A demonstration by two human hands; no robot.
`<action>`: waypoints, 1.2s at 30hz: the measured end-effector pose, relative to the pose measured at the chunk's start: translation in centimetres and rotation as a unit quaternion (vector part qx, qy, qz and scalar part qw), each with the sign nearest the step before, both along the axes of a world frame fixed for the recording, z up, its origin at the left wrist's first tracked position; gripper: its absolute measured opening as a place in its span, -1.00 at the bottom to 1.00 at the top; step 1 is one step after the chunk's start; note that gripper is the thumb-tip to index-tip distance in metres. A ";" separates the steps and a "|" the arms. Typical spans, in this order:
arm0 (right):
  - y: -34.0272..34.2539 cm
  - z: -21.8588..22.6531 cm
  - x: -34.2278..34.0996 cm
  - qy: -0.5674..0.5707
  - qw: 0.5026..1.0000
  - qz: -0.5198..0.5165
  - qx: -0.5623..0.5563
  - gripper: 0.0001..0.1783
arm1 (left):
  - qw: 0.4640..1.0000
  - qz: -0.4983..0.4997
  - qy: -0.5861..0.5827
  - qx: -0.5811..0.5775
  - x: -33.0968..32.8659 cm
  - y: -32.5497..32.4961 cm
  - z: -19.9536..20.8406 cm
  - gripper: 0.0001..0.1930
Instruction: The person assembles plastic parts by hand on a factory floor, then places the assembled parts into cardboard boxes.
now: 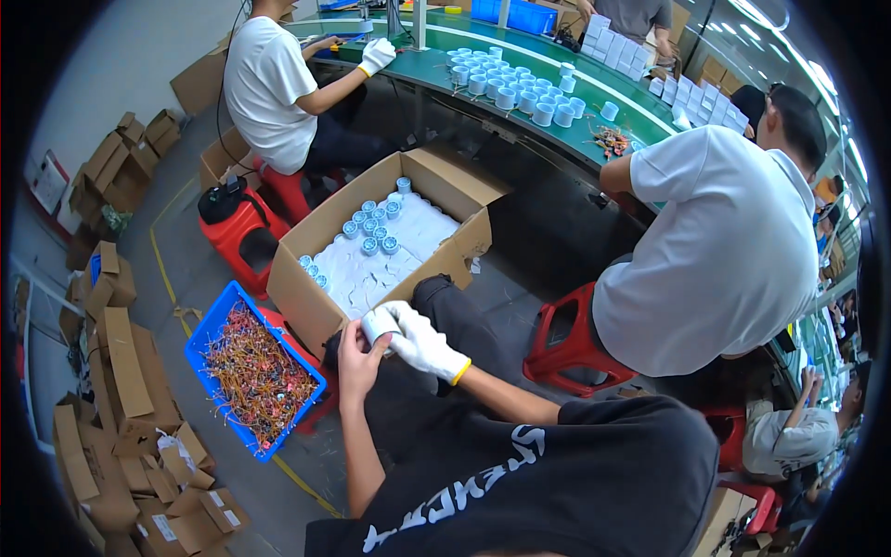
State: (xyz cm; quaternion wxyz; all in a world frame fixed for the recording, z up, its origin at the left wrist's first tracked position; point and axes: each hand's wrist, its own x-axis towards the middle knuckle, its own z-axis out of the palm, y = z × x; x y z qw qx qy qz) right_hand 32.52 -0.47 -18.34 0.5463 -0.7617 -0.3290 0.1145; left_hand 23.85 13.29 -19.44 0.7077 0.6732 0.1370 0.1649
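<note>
Between my two hands is a pale grey-blue plastic cylinder [379, 325], held in front of my knees. The bare fingers of my left hand [358, 360] grip its left side. My right hand [418, 340], in a white glove with a yellow cuff, closes round its right side. Just beyond stands an open cardboard box [311, 309], with white sheeting [357, 269] inside. Several light blue round parts [371, 226] lie on that sheeting. To the left, a blue tray [197, 348] holds a heap of thin coloured wires [255, 376].
A green workbench [432, 67] carries rows of light blue cylinders [520, 90] and white small boxes [617, 46]. Co-workers sit on red stools [580, 343] ahead and to the right. Flattened and open cartons [121, 371] pile up on the left, past a yellow floor line [306, 485].
</note>
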 end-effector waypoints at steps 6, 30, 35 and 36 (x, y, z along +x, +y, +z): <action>-3.5 2.4 3.8 0.001 0.996 0.065 0.067 -0.42 | 0.995 0.012 0.006 -0.103 3.7 -0.7 1.3 -0.73; -3.3 -1.3 9.5 0.117 0.989 0.065 0.069 -0.33 | 0.985 0.117 0.064 0.110 7.2 -5.1 -1.5 -0.61; -1.9 -0.1 8.6 -0.034 0.996 -0.049 0.060 -0.32 | 0.978 0.194 0.004 0.078 9.4 -6.7 0.5 -0.60; -1.7 0.0 9.4 -0.054 0.991 -0.104 0.061 -0.40 | 0.979 0.190 -0.025 0.074 9.9 -7.3 1.2 -0.61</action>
